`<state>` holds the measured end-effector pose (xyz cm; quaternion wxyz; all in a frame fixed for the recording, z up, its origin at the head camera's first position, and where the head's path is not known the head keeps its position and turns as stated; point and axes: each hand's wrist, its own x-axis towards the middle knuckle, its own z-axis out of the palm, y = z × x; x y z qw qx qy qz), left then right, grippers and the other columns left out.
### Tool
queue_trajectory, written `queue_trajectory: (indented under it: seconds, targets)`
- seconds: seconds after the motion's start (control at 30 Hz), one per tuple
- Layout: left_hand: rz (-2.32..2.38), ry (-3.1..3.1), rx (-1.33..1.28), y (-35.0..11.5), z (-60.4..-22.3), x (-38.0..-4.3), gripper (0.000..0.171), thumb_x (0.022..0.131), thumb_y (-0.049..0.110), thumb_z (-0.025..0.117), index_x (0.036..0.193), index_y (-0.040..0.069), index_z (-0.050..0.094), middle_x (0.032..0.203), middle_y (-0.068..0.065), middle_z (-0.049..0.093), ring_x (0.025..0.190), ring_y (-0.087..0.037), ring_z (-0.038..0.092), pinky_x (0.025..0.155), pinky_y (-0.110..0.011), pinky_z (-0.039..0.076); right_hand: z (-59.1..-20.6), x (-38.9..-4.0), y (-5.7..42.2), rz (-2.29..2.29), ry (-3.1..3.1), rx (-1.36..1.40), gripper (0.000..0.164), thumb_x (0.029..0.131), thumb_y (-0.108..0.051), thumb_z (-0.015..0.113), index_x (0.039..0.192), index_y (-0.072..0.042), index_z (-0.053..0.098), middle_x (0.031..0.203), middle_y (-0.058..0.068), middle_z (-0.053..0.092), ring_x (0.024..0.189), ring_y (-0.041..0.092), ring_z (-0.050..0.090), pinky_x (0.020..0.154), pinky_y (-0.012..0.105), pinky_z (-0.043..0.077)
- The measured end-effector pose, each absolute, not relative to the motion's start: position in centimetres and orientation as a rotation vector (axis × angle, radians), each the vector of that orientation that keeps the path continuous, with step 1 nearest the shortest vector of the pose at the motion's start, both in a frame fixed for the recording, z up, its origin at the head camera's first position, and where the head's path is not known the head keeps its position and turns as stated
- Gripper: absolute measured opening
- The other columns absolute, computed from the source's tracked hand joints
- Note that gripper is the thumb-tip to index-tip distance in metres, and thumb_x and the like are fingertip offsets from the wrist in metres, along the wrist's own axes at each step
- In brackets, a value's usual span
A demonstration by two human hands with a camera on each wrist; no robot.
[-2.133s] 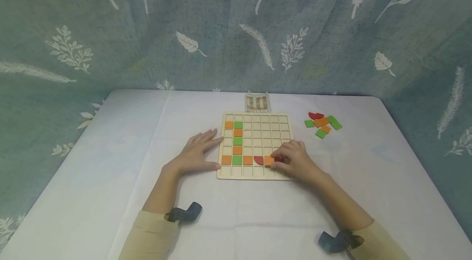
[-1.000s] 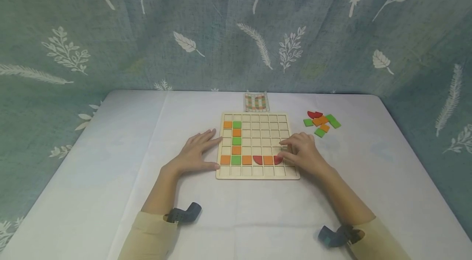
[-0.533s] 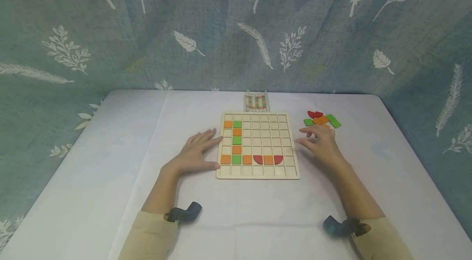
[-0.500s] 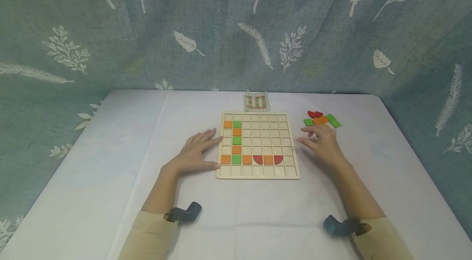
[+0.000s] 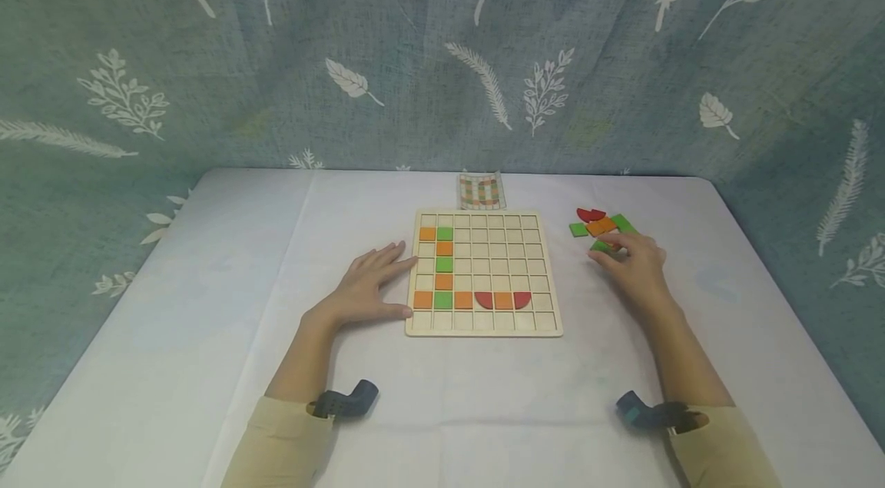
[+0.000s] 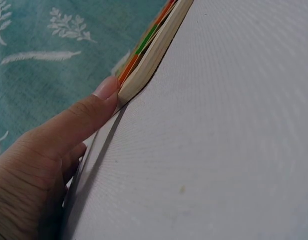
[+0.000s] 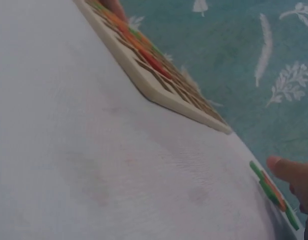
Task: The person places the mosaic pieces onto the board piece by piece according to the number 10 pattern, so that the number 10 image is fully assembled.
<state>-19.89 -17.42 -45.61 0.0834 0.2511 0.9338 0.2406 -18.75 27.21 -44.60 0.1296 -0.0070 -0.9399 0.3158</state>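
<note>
A wooden grid board (image 5: 484, 325) lies on the white table with orange, green and red pieces in some cells. My left hand (image 5: 366, 288) rests at its left side, fingers spread, with thumb and a fingertip at the edge. The left wrist view shows that thumb (image 6: 106, 90) against the board's corner (image 6: 139, 82). My right hand (image 5: 636, 265) is over the loose pieces right of the board. Its thumb and index finger stand apart around a green square tile (image 5: 599, 246), partly covering an orange one. In the right wrist view the thumb (image 7: 288, 170) hovers just above the pieces.
A small pattern card (image 5: 482, 191) lies behind the board. Red quarter-round pieces (image 5: 589, 215), another green square (image 5: 578, 230), orange tiles (image 5: 601, 226) and green tiles (image 5: 624, 223) lie loose at the right. Behind the table hangs a leaf-print curtain (image 5: 415, 88).
The right hand has let go of a red quarter-round piece in the board's lower row and moved right to the loose pieces. The left hand has stayed at the board's edge.
</note>
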Motion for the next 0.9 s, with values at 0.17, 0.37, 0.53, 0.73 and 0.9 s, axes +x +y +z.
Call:
queue_trajectory:
  seconds: [0.17, 0.37, 0.53, 0.73, 0.9]
  targets:
    - [0.726, 2.780, 0.747, -17.43, -45.64, -19.93, 0.091, 0.070, 0.062, 0.070, 0.146, 0.027, 0.037, 0.159, -0.001, 0.017, 0.146, -0.026, 0.010, 0.117, -0.048, 0.006, -45.06, -18.66, 27.76, 0.894, -2.733, -0.111, 0.040, 0.084, -0.025, 0.073, 0.117, -0.003, 0.065, 0.093, 0.016, 0.060, 0.097, 0.035, 0.045, 0.088, 0.055, 0.023]
    - [0.734, 2.778, 0.747, -17.45, -45.59, -19.90, 0.090, 0.070, 0.061, 0.071, 0.146, 0.027, 0.037, 0.159, -0.001, 0.017, 0.146, -0.026, 0.010, 0.117, -0.048, 0.006, -45.30, -18.55, 27.76, 0.896, -2.770, -0.201, 0.041, 0.087, -0.027, 0.068, 0.120, -0.003, 0.063, 0.095, 0.017, 0.059, 0.098, 0.035, 0.044, 0.088, 0.054, 0.023]
    - [0.740, 2.778, 0.751, -17.40, -45.46, -19.82, 0.090, 0.070, 0.060, 0.071, 0.146, 0.027, 0.038, 0.159, -0.001, 0.017, 0.146, -0.026, 0.010, 0.117, -0.048, 0.007, -45.44, -18.68, 27.55, 0.877, -2.784, -0.209, 0.037, 0.087, -0.025, 0.069, 0.115, -0.002, 0.064, 0.095, 0.018, 0.061, 0.098, 0.035, 0.044, 0.090, 0.055, 0.023]
    - [0.750, 2.771, 0.751, -17.42, -45.41, -19.81, 0.090, 0.070, 0.060, 0.071, 0.146, 0.027, 0.037, 0.159, -0.001, 0.017, 0.146, -0.026, 0.010, 0.117, -0.048, 0.007, -45.39, -18.78, 27.26, 0.859, -2.817, -0.186, 0.038, 0.087, -0.024, 0.068, 0.115, 0.001, 0.064, 0.098, 0.019, 0.062, 0.096, 0.034, 0.045, 0.089, 0.054, 0.024]
    - [0.745, 2.773, 0.751, -17.45, -45.53, -19.86, 0.090, 0.070, 0.060, 0.071, 0.146, 0.027, 0.037, 0.159, -0.001, 0.017, 0.146, -0.026, 0.010, 0.117, -0.048, 0.007, -45.51, -18.81, 26.99, 0.828, -2.843, -0.092, 0.037, 0.087, -0.021, 0.069, 0.114, 0.003, 0.063, 0.096, 0.020, 0.063, 0.095, 0.034, 0.046, 0.087, 0.053, 0.024]
